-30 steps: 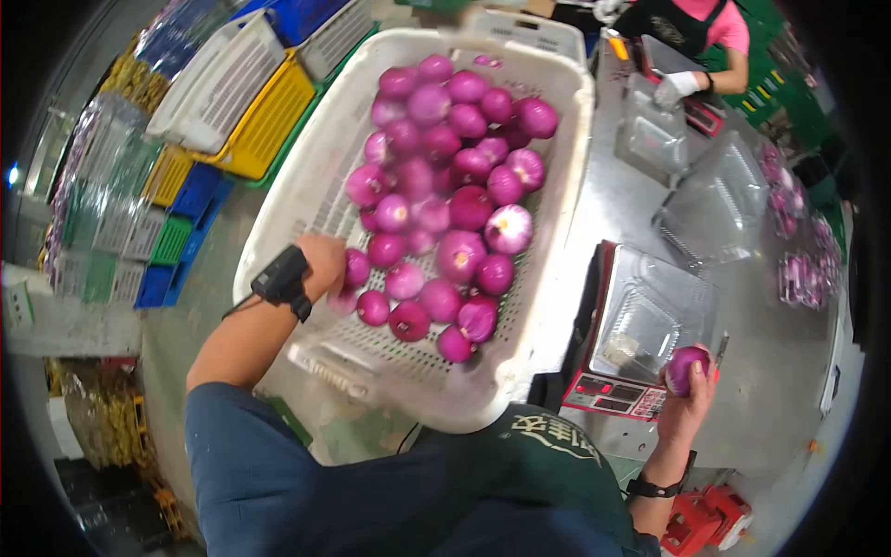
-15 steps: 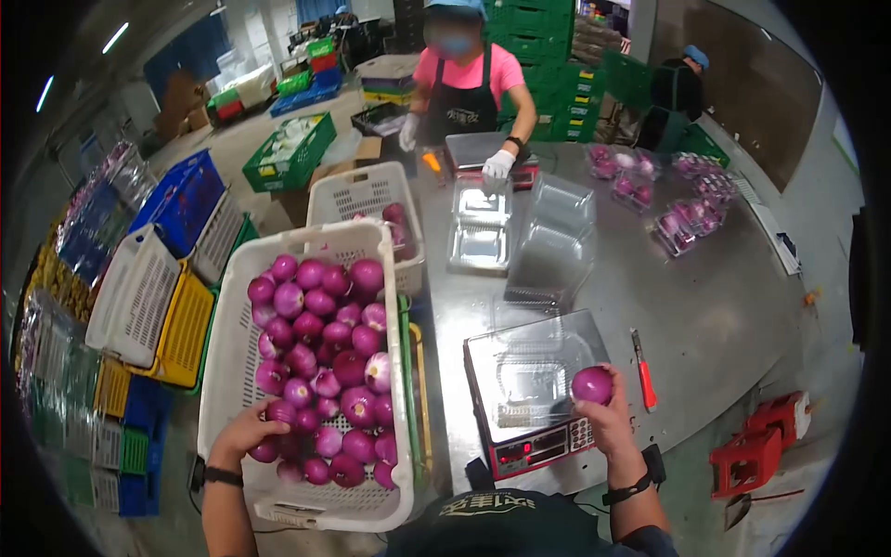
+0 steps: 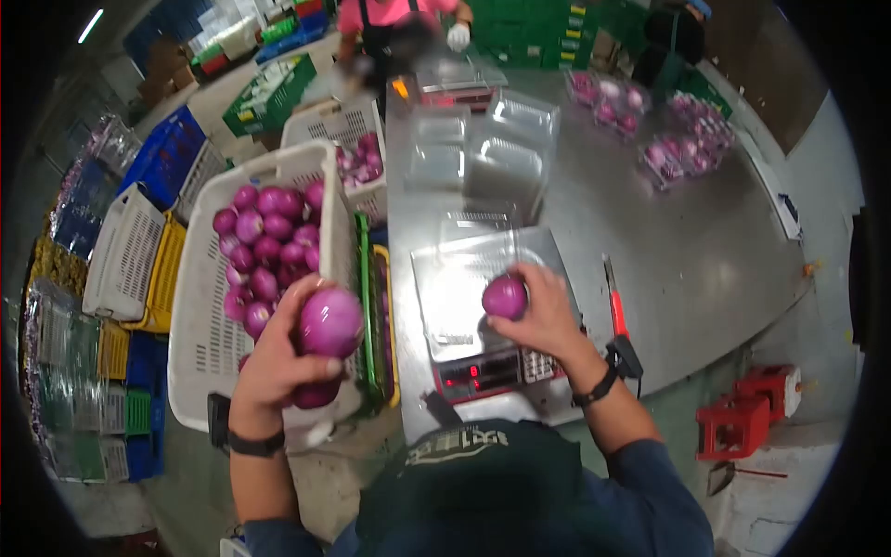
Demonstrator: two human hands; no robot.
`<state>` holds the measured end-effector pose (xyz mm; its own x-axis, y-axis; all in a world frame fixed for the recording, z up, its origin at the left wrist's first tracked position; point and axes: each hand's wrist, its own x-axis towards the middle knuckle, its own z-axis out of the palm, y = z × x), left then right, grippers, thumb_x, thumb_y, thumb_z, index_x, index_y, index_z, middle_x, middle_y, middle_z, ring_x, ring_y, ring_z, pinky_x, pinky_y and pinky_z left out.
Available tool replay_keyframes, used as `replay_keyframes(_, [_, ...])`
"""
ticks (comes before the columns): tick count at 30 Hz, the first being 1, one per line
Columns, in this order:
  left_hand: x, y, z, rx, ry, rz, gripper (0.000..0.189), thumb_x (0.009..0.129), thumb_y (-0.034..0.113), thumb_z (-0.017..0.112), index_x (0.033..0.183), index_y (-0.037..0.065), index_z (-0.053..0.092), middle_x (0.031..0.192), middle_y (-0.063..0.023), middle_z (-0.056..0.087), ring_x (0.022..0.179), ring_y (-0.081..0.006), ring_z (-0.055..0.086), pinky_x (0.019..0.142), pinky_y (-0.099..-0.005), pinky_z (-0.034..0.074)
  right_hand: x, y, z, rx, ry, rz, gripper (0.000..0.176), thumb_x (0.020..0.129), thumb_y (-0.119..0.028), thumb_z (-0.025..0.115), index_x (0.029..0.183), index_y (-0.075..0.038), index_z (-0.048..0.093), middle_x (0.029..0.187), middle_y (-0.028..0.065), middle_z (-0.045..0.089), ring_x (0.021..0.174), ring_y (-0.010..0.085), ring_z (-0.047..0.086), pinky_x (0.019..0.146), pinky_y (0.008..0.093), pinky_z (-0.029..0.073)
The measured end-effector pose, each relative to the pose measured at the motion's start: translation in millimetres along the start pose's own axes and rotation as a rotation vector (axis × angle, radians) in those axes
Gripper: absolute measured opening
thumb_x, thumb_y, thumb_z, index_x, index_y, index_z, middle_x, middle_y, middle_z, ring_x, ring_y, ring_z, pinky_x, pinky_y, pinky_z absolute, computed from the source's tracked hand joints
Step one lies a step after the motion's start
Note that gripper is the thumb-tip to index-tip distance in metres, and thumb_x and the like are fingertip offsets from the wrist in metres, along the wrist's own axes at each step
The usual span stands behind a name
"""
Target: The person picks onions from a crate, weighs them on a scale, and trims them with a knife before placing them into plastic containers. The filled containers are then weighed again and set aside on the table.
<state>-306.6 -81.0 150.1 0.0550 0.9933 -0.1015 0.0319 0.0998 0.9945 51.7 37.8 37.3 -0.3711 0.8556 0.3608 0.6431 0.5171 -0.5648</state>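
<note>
My left hand (image 3: 277, 357) is closed around a large purple onion (image 3: 331, 321), raised over the near right side of the white crate (image 3: 193, 376). A second onion (image 3: 316, 394) shows just under the thumb, seemingly in the same grip. More purple onions (image 3: 269, 226) fill the crate behind the hand. My right hand (image 3: 546, 314) grips another purple onion (image 3: 504, 298) over the digital scale (image 3: 427, 288). On the scale's plate lies a clear plastic container, blurred by glare. Red digits glow on the scale's display (image 3: 473, 372).
A red-handled knife (image 3: 617, 306) lies right of the scale. Clear open containers (image 3: 515, 153) sit further back on the metal table (image 3: 668, 306). Packed onions (image 3: 682, 153) rest at the far right. Across the table stands a co-worker (image 3: 390, 19) beside another scale (image 3: 457, 93).
My left hand has come up from among the onions with onion in its grip. My right hand has moved left with its onion, over the scale. The view has shifted downward.
</note>
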Motion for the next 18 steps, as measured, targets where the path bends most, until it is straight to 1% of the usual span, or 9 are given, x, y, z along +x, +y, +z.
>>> replay_keyframes(1, [14.0, -1.1, 17.0, 0.124, -0.034, 0.094, 0.092, 0.068, 0.007, 0.085, 0.150, 0.009, 0.044, 0.136, -0.0075, 0.055, 0.113, -0.0224, 0.063, 0.100, -0.0362, 0.053, 2.3, 2.6, -4.2, 0.010, -0.032, -0.012, 0.065, 0.068, -0.036, 0.082, 0.124, -0.010, 0.060, 0.113, 0.0148, 0.066, 0.110, 0.0341, 0.060, 0.097, 0.0461, 0.041])
replay_keyframes(5, [56.2, 4.5, 88.3, 0.386, -0.169, -0.070, 0.078, 0.070, 0.008, 0.080, 0.143, 0.008, 0.054, 0.124, -0.0096, 0.066, 0.106, -0.0227, 0.068, 0.093, -0.0348, 0.054, -4.7, 24.5, 1.9, -0.035, -0.096, -0.059, 0.067, 0.067, -0.039, 0.081, 0.123, -0.010, 0.060, 0.113, 0.0141, 0.065, 0.118, 0.0343, 0.058, 0.105, 0.0493, 0.034])
replay_keyframes(6, [68.4, -2.2, 100.6, 0.550, -0.195, -0.044, 0.078, 0.072, 0.006, 0.080, 0.145, 0.011, 0.052, 0.110, -0.0055, 0.066, 0.088, -0.0148, 0.064, 0.082, -0.0279, 0.053, -4.9, 26.3, -1.9, -0.053, -0.123, -0.057, 0.072, 0.063, -0.044, 0.086, 0.122, -0.009, 0.064, 0.117, 0.0163, 0.065, 0.118, 0.0350, 0.058, 0.106, 0.0486, 0.035])
replay_keyframes(7, [78.5, -3.5, 115.1, 0.681, -0.203, -0.054, 0.077, 0.072, 0.010, 0.080, 0.144, 0.012, 0.054, 0.102, -0.0096, 0.071, 0.081, -0.0195, 0.068, 0.077, -0.0313, 0.055, -4.5, 28.0, -4.7, -0.051, -0.112, -0.066, 0.072, 0.063, -0.044, 0.086, 0.122, -0.009, 0.064, 0.117, 0.0163, 0.065, 0.118, 0.0350, 0.058, 0.106, 0.0486, 0.035])
replay_keyframes(9, [103.2, -32.8, 132.3, 0.923, -0.219, 0.032, 0.076, 0.072, 0.018, 0.078, 0.145, 0.015, 0.055, 0.100, -0.0168, 0.074, 0.089, -0.0306, 0.073, 0.079, -0.0395, 0.057, -6.9, 30.8, -8.9, -0.033, -0.179, -0.040, 0.063, 0.066, -0.043, 0.081, 0.117, -0.008, 0.069, 0.112, 0.0168, 0.069, 0.125, 0.0352, 0.056, 0.112, 0.0573, 0.027])
replay_keyframes(11, [116.7, -31.3, 153.3, 1.129, -0.250, -0.099, 0.068, 0.075, 0.026, 0.076, 0.140, 0.016, 0.058, 0.105, -0.0208, 0.075, 0.097, -0.0392, 0.072, 0.084, -0.0463, 0.057, -9.6, 39.0, -8.3, -0.074, -0.227, -0.047, 0.053, 0.066, -0.045, 0.079, 0.105, -0.009, 0.077, 0.106, 0.0151, 0.072, 0.127, 0.0362, 0.055, 0.114, 0.0615, 0.024])
replay_keyframes(13, [124.7, -41.1, 162.0, 1.230, -0.355, -0.130, 0.059, 0.080, 0.033, 0.073, 0.137, 0.019, 0.061, 0.105, -0.0195, 0.075, 0.100, -0.0384, 0.072, 0.087, -0.0481, 0.057, -12.5, 45.7, -8.4, -0.119, -0.203, -0.121, 0.035, 0.067, -0.043, 0.078, 0.087, -0.015, 0.079, 0.094, 0.0105, 0.074, 0.123, 0.0361, 0.057, 0.112, 0.0629, 0.024])
replay_keyframes(15, [130.2, -53.5, 168.6, 1.318, -0.499, -0.252, 0.052, 0.083, 0.035, 0.070, 0.133, 0.023, 0.062, 0.105, -0.0175, 0.075, 0.102, -0.0364, 0.072, 0.086, -0.0474, 0.056, -11.6, 45.0, -17.5, -0.112, -0.237, -0.199, 0.034, 0.070, -0.043, 0.077, 0.089, -0.015, 0.079, 0.092, 0.0080, 0.073, 0.122, 0.0353, 0.057, 0.111, 0.0638, 0.024])
replay_keyframes(18, [134.3, -53.0, 175.8, 1.368, -0.686, -0.331, 0.062, 0.085, 0.035, 0.067, 0.145, 0.020, 0.057, 0.112, -0.0180, 0.074, 0.106, -0.0348, 0.071, 0.088, -0.0460, 0.055, -13.5, 47.5, -22.9, -0.203, -0.372, -0.256, 0.062, 0.076, -0.055, 0.077, 0.119, -0.012, 0.074, 0.108, 0.0106, 0.074, 0.132, 0.0354, 0.050, 0.110, 0.0646, 0.025])
